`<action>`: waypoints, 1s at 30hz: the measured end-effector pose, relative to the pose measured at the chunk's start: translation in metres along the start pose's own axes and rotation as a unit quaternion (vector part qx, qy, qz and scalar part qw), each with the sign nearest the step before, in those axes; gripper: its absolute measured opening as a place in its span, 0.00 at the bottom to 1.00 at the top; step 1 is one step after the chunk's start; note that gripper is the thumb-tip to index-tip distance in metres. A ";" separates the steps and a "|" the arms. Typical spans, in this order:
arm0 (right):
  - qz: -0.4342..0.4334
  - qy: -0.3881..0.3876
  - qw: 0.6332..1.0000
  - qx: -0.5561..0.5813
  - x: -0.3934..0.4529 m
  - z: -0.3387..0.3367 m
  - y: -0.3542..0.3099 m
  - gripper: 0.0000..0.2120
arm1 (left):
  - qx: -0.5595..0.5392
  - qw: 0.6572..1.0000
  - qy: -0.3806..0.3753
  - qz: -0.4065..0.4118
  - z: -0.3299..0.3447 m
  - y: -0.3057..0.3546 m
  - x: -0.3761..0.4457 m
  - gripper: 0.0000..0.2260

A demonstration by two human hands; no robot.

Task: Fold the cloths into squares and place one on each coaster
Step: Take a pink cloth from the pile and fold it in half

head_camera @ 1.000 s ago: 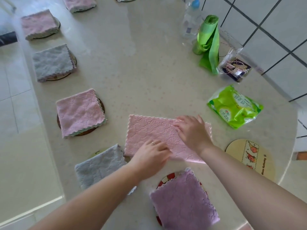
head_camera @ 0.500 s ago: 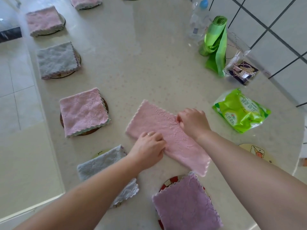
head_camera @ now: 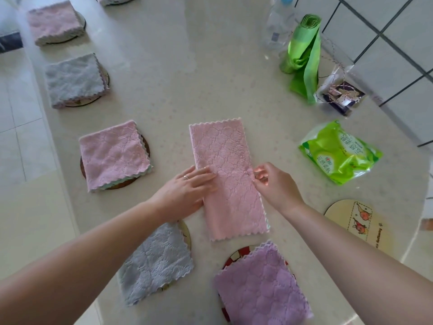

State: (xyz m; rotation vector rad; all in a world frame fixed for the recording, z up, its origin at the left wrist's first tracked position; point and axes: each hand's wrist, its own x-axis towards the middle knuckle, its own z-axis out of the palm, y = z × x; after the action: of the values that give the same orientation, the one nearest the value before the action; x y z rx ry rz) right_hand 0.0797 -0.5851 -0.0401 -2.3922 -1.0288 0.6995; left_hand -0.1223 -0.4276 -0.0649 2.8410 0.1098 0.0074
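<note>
The pale speckled bench [head_camera: 187,73] filled your view. On it, in front of you, lay the pink cloth [head_camera: 225,174], folded into a long strip, its long axis running away from you and its scalloped short ends at the far and near sides.

Around it sat folded squares on coasters: a pink square [head_camera: 112,156] to the left on a dark coaster [head_camera: 145,146], a grey square [head_camera: 154,263] near your left forearm, a purple square [head_camera: 260,285] on a red-and-white coaster [head_camera: 236,253], and further off a second grey square [head_camera: 72,80] and a second pink square [head_camera: 54,22].

To the right lay an uncovered cream coaster [head_camera: 358,225] with printed fruit figures and writing too small to read. Beyond it was a green packet [head_camera: 339,153] with white characters I could not read, a roll of green bags [head_camera: 302,50], a clear bottle [head_camera: 278,26] and a small clear packet [head_camera: 339,95].

Your left hand [head_camera: 187,191] lay flat on the strip's left edge about midway along it, fingers together and outstretched, a ring [head_camera: 185,177] on one. Your right hand [head_camera: 274,184] was at the right edge opposite, thumb and fingers closed in a pinch on that edge.
</note>
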 end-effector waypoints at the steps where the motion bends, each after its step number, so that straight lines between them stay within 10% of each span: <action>1: 0.009 -0.009 1.000 0.016 -0.004 0.001 -0.002 0.10 | -0.008 1.000 0.000 0.007 0.002 0.003 -0.001 0.21; 6: 0.049 -0.073 0.994 0.066 -0.009 0.003 -0.006 0.24 | -0.027 0.999 -0.041 0.023 0.006 0.018 0.005 0.25; 12: 0.017 -0.131 0.986 0.103 -0.008 0.000 -0.003 0.26 | -0.149 0.985 0.079 -0.017 0.016 0.029 0.009 0.18; 19: 0.093 -0.186 0.936 0.284 -0.026 -0.016 -0.002 0.15 | -0.343 0.882 0.219 -0.238 -0.001 0.044 0.005 0.09; 22: -0.007 -0.164 0.966 0.200 -0.039 -0.016 0.003 0.02 | -0.433 0.826 0.212 -0.293 0.000 0.046 0.001 0.13; 25: -0.078 -0.078 0.992 0.053 -0.044 -0.009 0.007 0.20 | -0.481 0.793 0.193 -0.321 0.003 0.048 -0.003 0.15; 30: -0.066 -0.044 0.987 0.137 -0.031 -0.008 -0.021 0.10 | -0.494 0.774 0.181 -0.353 -0.003 0.050 0.002 0.13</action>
State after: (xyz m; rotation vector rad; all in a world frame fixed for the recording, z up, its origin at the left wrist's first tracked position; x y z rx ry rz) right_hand 0.0553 -0.5971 -0.0133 -2.0547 -1.0406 0.8449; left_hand -0.1167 -0.4746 -0.0468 1.5720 0.9372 0.3423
